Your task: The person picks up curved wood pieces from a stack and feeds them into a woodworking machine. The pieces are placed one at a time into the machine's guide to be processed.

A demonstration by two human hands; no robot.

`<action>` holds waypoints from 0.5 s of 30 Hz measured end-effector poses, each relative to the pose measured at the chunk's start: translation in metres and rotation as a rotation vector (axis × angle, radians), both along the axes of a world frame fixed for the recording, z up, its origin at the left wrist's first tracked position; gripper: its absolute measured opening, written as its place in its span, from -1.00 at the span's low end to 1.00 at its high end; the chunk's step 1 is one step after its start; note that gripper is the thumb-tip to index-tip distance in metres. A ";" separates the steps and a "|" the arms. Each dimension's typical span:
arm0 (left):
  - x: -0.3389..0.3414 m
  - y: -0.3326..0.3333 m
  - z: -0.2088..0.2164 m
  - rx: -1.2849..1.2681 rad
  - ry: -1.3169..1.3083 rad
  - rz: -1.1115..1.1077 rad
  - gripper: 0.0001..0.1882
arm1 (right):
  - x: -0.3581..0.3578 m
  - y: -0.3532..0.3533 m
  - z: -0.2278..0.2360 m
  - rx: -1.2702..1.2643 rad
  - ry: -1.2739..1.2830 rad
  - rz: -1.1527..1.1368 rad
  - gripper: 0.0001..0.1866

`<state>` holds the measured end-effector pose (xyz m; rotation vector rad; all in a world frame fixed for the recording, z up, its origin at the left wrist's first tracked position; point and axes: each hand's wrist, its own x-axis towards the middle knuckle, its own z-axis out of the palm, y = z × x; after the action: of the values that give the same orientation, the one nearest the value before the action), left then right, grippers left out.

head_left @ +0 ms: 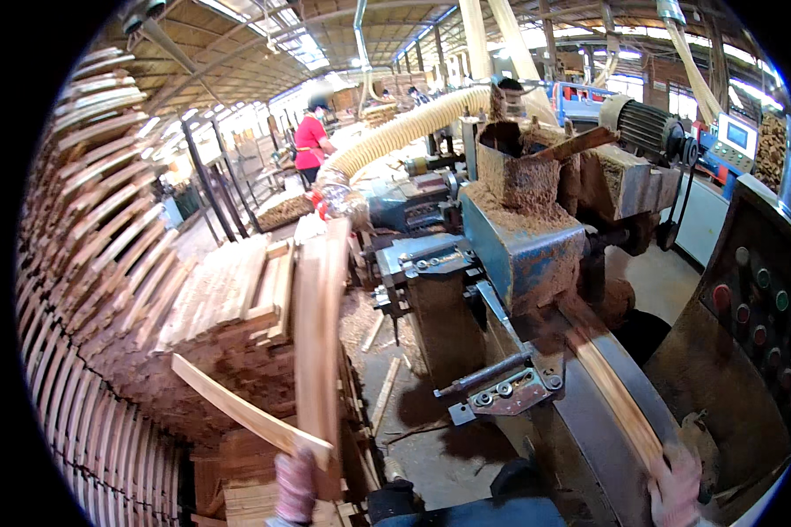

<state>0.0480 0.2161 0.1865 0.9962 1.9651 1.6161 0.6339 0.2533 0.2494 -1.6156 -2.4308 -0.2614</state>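
Observation:
My left hand (297, 485), in what looks like a reddish knit glove, is closed round the lower end of a narrow wooden slat (237, 409) that slants up to the left. Beside it a broad wooden board (320, 334) stands nearly upright, smeared by motion; whether the same hand holds it too, I cannot tell. At the lower right my right hand (675, 488) grips the near end of a long wooden strip (613, 388). That strip lies along the metal bed (589, 430) of a blue woodworking machine (523, 255), its far end running under the sawdust-covered housing.
Stacked boards (215, 285) rise at the left, beside a tall wall of piled slats (97, 220). A dark button panel (751, 321) stands close on the right. A ribbed hose (409, 132) arches behind the machine. Offcuts (385, 393) litter the floor. A person in red (309, 145) stands farther back.

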 end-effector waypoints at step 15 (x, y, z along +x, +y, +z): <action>0.254 -0.009 0.041 0.090 -0.456 -0.519 -0.41 | -0.201 0.032 0.066 -1.154 1.660 0.566 -0.47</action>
<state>0.3022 0.2067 0.2276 0.9615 1.2200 1.4729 0.4333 0.2850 0.3152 -0.4885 -1.3014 1.9166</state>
